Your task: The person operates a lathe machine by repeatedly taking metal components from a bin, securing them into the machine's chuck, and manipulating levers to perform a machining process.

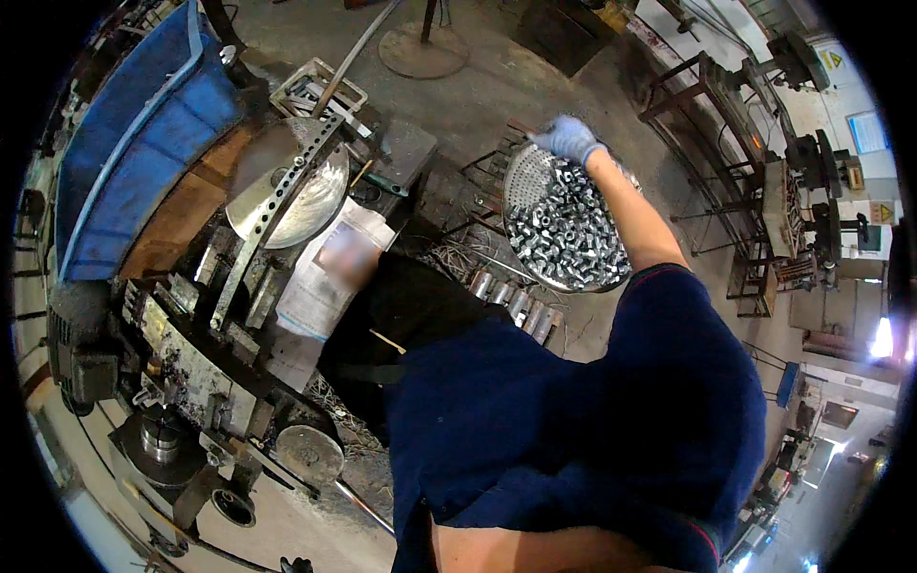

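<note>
My right hand (570,140), in a pale blue-grey glove, is at the far rim of a round perforated metal tray (525,181). Its fingers look curled together and point left. I cannot make out whether they hold the rim or a small part. Shiny hex metal fittings (565,234) are heaped over the tray's middle and near side, and bare holes show at its far left. A strip of bare arm crosses the lower edge, but my left hand is out of view.
On the left stand a blue bin (143,143), a large metal disc (306,196) beneath a drilled bar (272,215), and a greasy machine (191,353). Paper sheets (320,286) lie beside them. Metal cylinders (521,307) lie in a row near the tray. Steel racks (707,124) line the right.
</note>
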`<state>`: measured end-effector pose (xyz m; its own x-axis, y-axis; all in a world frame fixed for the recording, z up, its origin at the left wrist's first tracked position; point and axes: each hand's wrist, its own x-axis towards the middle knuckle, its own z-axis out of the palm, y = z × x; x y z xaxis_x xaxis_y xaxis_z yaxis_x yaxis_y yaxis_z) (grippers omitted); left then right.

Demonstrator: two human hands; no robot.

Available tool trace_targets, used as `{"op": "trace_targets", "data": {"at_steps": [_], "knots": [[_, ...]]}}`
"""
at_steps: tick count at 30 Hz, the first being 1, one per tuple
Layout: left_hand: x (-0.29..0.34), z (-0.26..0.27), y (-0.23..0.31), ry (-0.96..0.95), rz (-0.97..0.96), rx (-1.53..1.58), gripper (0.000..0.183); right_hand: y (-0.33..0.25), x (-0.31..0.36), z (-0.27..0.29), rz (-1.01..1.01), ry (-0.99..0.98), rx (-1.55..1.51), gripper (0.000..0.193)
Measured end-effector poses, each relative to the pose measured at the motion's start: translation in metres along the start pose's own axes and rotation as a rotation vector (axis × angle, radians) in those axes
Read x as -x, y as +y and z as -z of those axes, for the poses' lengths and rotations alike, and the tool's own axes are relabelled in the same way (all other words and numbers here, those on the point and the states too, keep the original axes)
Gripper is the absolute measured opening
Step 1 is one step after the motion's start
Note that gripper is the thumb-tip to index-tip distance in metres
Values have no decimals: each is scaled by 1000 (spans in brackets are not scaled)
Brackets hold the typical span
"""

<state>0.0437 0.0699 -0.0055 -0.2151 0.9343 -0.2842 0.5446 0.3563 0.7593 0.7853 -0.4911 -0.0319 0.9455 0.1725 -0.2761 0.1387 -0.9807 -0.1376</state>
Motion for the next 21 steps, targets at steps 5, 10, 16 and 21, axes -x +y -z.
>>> {"op": "trace_targets", "data": {"at_steps": [5, 10, 16, 21], "knots": [[-6, 13, -22, 32, 13, -9, 38, 12, -1, -52, -60, -246, 327, 61], [-27, 34, -39, 28, 0, -7, 36, 32, -17, -72, -47, -328, 455, 58], [-50, 77, -66, 27, -29, -8, 34, 84, -42, -115, 161, 55, 27, 52], [-39, 56, -67, -12, -96, -40, 31, 111, -68, -132, 54, -306, 332, 62]]}}
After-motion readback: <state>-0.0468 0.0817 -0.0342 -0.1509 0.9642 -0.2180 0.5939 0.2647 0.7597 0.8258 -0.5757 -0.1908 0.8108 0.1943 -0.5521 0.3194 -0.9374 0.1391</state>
